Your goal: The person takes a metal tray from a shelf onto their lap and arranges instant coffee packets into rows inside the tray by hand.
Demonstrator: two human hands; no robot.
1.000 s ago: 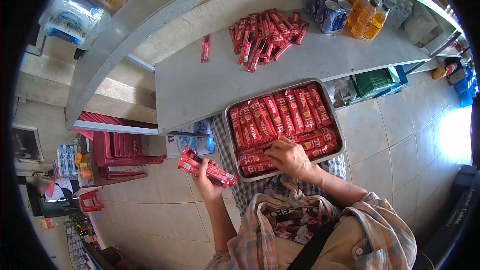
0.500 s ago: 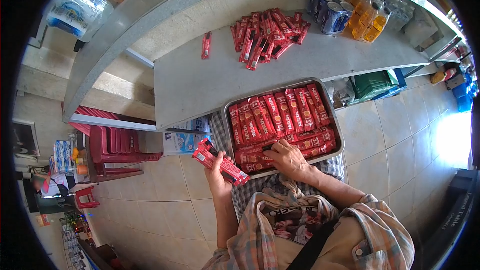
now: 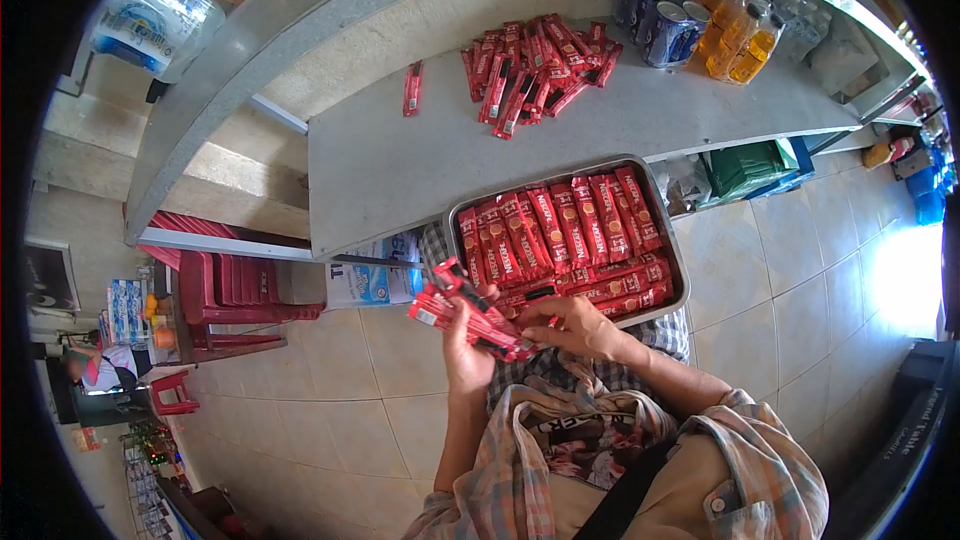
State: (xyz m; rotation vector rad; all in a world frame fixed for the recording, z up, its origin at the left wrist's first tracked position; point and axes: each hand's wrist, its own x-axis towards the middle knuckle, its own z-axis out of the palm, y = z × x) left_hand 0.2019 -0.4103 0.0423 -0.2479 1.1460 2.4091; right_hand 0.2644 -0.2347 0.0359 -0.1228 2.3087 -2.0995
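Note:
My left hand (image 3: 468, 348) is closed round a small bunch of red sachets (image 3: 440, 310), held left of the tray's near corner. My right hand (image 3: 575, 325) has its fingers bent together at the right end of that bunch, over the tray's near edge; its fingertips seem to pinch a sachet there. A metal tray (image 3: 683, 275) rests on a checkered cloth (image 3: 655, 338) on the lap. Rows of red sachets (image 3: 560, 225) fill it, upright ones at the far side and crosswise ones nearer me.
On the grey shelf (image 3: 380, 175) lie a heap of red sachets (image 3: 535, 70) and a single sachet (image 3: 412, 90). Blue cans (image 3: 665, 30) and orange bottles (image 3: 740, 40) stand farther right. Red chairs (image 3: 230, 285) are stacked at left, with a person (image 3: 100, 368) beyond.
My left hand has moved right with the sachets, towards the tray. My right hand has drawn back from the tray's sachets to meet the bunch.

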